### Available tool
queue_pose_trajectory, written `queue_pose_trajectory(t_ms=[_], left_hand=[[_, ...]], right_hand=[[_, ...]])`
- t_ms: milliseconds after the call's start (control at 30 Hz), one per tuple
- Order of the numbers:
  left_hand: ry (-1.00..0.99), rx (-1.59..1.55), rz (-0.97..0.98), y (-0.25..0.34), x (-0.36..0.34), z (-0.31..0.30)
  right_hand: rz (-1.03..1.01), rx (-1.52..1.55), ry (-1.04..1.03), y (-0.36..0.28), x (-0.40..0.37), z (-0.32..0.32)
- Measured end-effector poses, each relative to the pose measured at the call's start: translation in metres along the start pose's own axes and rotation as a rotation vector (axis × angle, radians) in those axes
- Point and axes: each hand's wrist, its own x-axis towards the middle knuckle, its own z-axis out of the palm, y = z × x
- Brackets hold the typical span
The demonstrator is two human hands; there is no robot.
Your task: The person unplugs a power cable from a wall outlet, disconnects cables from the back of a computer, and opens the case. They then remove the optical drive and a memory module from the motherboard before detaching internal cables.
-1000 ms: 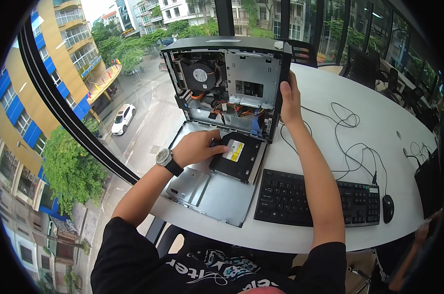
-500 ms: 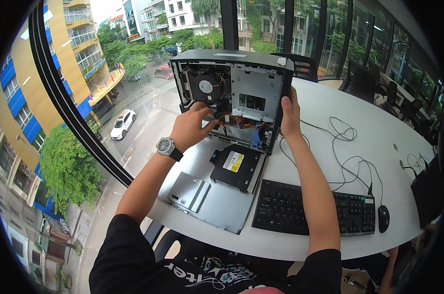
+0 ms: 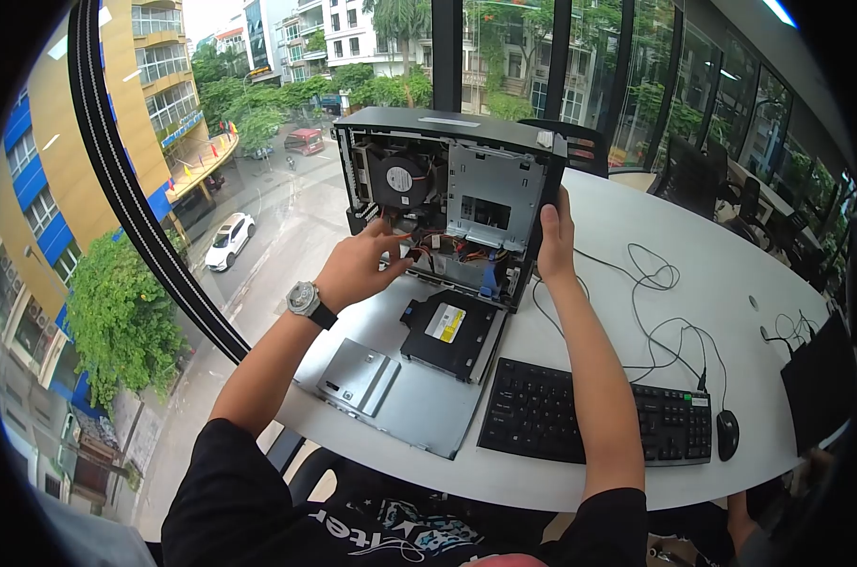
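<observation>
An opened desktop computer case (image 3: 447, 120) stands upright on the table, its inside facing me. Behind its open side sit a round black fan (image 3: 405, 180), a grey metal drive bracket (image 3: 490, 180) and several coloured cables (image 3: 471, 250) along the bottom. My left hand (image 3: 360, 265), with a watch on the wrist, reaches to the lower left of the opening. Its thumb and index finger are apart near the cables, with nothing visible between them. My right hand (image 3: 556, 241) grips the case's right edge, thumb in front and the other fingers hidden behind.
Before the case lies a metal side panel (image 3: 419, 420) bearing a black optical drive (image 3: 447, 331). To the right are a black keyboard (image 3: 532, 411), a mouse (image 3: 727, 435) and loose thin cables (image 3: 651, 326). A window (image 3: 287, 236) borders the table's left side.
My left hand has drawn slightly down and out from the inside of the case, and its fingers have spread. My right hand stays on the case edge. The camera view has shifted a little.
</observation>
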Motion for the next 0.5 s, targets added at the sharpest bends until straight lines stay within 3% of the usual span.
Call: queue_pose_trajectory(t_ms=[167, 267, 333, 500], left_hand=[[0.003, -0.062, 0.116, -0.001, -0.016, -0.02], [0.035, -0.184, 0.07, 0.001, -0.023, -0.037], [0.129, -0.27, 0.101, -0.006, -0.026, -0.044], [0.368, -0.514, -0.039, -0.02, -0.056, -0.061]], right_hand=[[0.005, -0.001, -0.004, -0.002, -0.002, 0.0], [0.004, -0.007, 0.001, -0.001, -0.002, 0.0], [0.012, 0.008, 0.017, -0.001, -0.002, 0.001], [0.008, 0.038, 0.014, 0.003, -0.003, 0.001]])
